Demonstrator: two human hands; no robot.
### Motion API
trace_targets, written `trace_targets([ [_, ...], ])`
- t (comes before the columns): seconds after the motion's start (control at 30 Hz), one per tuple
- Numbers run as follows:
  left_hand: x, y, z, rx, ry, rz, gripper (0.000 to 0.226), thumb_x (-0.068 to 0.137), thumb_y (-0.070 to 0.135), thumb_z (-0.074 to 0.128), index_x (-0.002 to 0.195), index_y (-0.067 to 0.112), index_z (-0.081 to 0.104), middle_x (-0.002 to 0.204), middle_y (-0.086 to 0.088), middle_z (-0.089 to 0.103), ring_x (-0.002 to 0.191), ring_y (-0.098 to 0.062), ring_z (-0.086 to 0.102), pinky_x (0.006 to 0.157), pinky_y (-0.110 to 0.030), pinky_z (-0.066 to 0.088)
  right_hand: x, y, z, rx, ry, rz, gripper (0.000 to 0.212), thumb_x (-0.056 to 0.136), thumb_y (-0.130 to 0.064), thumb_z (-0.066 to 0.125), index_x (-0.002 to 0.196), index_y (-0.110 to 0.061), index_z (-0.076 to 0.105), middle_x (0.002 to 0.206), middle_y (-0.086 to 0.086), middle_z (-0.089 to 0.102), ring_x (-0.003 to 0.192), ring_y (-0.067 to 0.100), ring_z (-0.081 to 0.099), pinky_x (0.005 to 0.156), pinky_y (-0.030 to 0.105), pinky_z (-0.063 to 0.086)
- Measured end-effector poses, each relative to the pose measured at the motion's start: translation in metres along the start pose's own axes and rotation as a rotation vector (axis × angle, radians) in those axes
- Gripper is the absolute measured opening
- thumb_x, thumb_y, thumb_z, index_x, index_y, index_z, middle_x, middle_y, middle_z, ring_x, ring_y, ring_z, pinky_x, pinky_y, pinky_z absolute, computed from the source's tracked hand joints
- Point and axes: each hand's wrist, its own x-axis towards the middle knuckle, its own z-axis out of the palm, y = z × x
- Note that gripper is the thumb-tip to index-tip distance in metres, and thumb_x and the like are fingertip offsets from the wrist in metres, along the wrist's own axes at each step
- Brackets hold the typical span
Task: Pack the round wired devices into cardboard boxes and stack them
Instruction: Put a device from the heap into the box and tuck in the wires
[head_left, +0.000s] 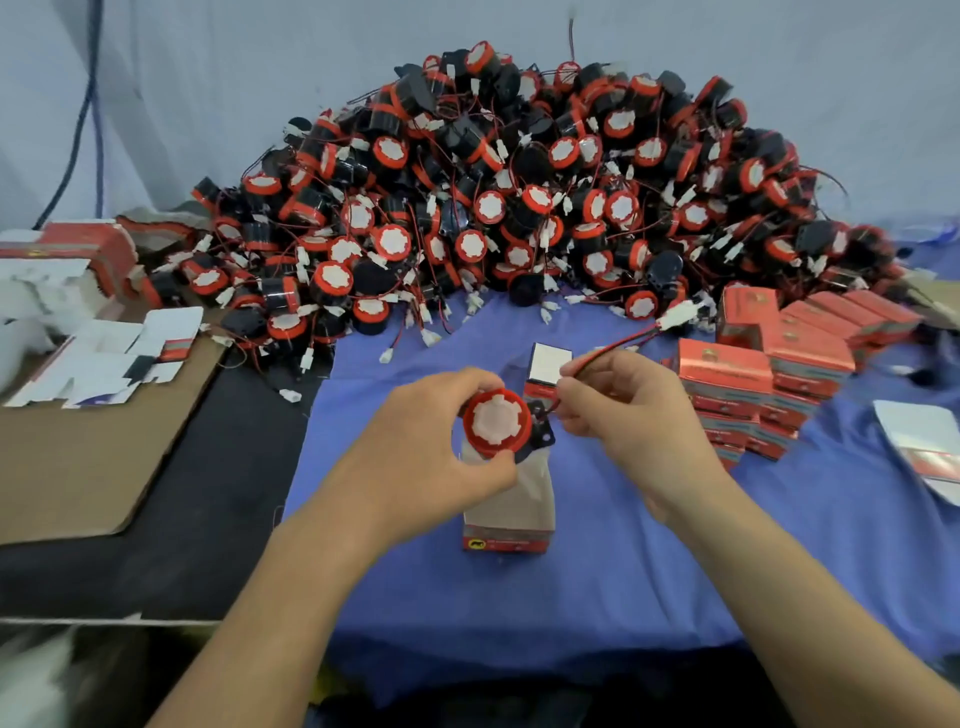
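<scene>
My left hand (421, 441) grips a round device (496, 422) with a red rim and white centre, held just above an open cardboard box (511, 512) that lies on the blue cloth. My right hand (628, 410) pinches the device's red and black wire (618, 345), which runs up and right to a white connector (680, 313). The box's white inner flap (548, 361) stands open behind the device. A stack of closed red boxes (769, 374) sits to the right.
A big heap of round wired devices (519, 197) fills the back of the table. Flat unfolded box blanks (111, 353) lie on brown cardboard (78, 467) at the left. Another flat blank (924, 441) lies at the right edge.
</scene>
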Motion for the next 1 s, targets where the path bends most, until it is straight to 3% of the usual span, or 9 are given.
trace_targets([
  [0.1, 0.001, -0.005, 0.003, 0.096, -0.045, 0.025, 0.041, 0.081, 0.028, 0.078, 0.120, 0.031, 0.066, 0.111, 0.014, 0.063, 0.103, -0.003, 0.056, 0.084, -0.016, 0.045, -0.006, 0.007, -0.002, -0.241, -0.002, -0.054, 0.012, 0.092, -0.010, 0.074, 0.088, -0.018, 0.066, 0.074, -0.004, 0.073, 0.070, 0.013, 0.070, 0.075, 0.042, 0.058],
  [0.3, 0.000, -0.010, 0.010, 0.258, -0.124, 0.060, 0.039, 0.080, 0.031, 0.076, 0.117, 0.025, 0.068, 0.107, 0.011, 0.050, 0.103, -0.010, 0.049, 0.093, -0.027, 0.046, -0.012, 0.014, -0.003, -0.536, -0.103, -0.180, 0.018, 0.094, -0.017, 0.072, 0.076, -0.014, 0.075, 0.088, -0.018, 0.069, 0.074, 0.001, 0.065, 0.067, 0.013, 0.050],
  [0.4, 0.001, -0.009, 0.009, 0.384, -0.137, 0.076, 0.042, 0.078, 0.035, 0.073, 0.119, 0.029, 0.066, 0.107, 0.012, 0.053, 0.104, -0.015, 0.047, 0.094, -0.034, 0.046, -0.014, 0.016, -0.001, -0.649, -0.164, -0.210, 0.020, 0.098, -0.021, 0.068, 0.079, -0.029, 0.067, 0.082, -0.015, 0.071, 0.073, 0.002, 0.066, 0.067, 0.014, 0.049],
  [0.47, 0.000, -0.010, 0.009, 0.458, -0.141, 0.091, 0.044, 0.077, 0.038, 0.069, 0.120, 0.033, 0.063, 0.105, 0.014, 0.056, 0.102, -0.015, 0.045, 0.091, -0.035, 0.045, -0.016, 0.018, 0.000, -0.664, -0.186, -0.264, 0.014, 0.096, -0.017, 0.069, 0.086, -0.026, 0.068, 0.079, -0.015, 0.070, 0.074, 0.000, 0.066, 0.069, 0.015, 0.051],
  [0.53, -0.002, -0.012, 0.013, 0.506, -0.150, 0.109, 0.041, 0.076, 0.039, 0.065, 0.116, 0.034, 0.057, 0.099, 0.015, 0.057, 0.096, -0.015, 0.044, 0.086, -0.035, 0.045, -0.017, 0.020, 0.001, -0.687, -0.210, -0.327, 0.005, 0.095, -0.015, 0.071, 0.090, -0.017, 0.073, 0.080, -0.009, 0.071, 0.075, 0.006, 0.066, 0.071, 0.023, 0.053],
  [0.63, -0.007, -0.017, 0.026, 0.570, -0.210, 0.107, 0.034, 0.078, 0.043, 0.059, 0.109, 0.030, 0.054, 0.102, 0.014, 0.059, 0.093, -0.016, 0.043, 0.084, -0.035, 0.044, -0.017, 0.024, 0.004, -0.812, -0.262, -0.344, 0.010, 0.095, -0.016, 0.070, 0.088, -0.010, 0.073, 0.084, 0.003, 0.065, 0.078, 0.022, 0.061, 0.070, 0.038, 0.050],
  [0.73, -0.014, -0.026, 0.037, 0.633, -0.230, 0.116, 0.024, 0.083, 0.044, 0.053, 0.099, 0.026, 0.055, 0.099, 0.013, 0.059, 0.098, -0.016, 0.040, 0.085, -0.034, 0.040, -0.017, 0.024, 0.005, -0.913, -0.321, -0.320, 0.013, 0.095, -0.015, 0.064, 0.088, -0.010, 0.075, 0.089, 0.007, 0.063, 0.082, 0.026, 0.060, 0.075, 0.044, 0.050],
  [0.9, -0.029, -0.036, 0.053, 0.676, -0.116, 0.173, 0.024, 0.096, 0.042, 0.039, 0.096, 0.028, 0.059, 0.095, 0.013, 0.061, 0.097, -0.020, 0.046, 0.079, -0.037, 0.040, -0.022, 0.027, 0.008, -0.908, -0.265, -0.212, 0.029, 0.100, -0.032, 0.059, 0.080, -0.013, 0.068, 0.073, 0.000, 0.060, 0.066, 0.017, 0.056, 0.061, 0.031, 0.048],
  [1.0, -0.030, -0.040, 0.061, 0.722, -0.059, 0.132, 0.036, 0.105, 0.046, 0.030, 0.101, 0.032, 0.063, 0.093, 0.011, 0.061, 0.093, -0.022, 0.043, 0.075, -0.036, 0.036, -0.026, 0.027, 0.008, -0.712, -0.138, -0.168, 0.026, 0.101, -0.033, 0.059, 0.085, -0.016, 0.072, 0.070, -0.001, 0.069, 0.064, 0.017, 0.063, 0.063, 0.036, 0.054],
])
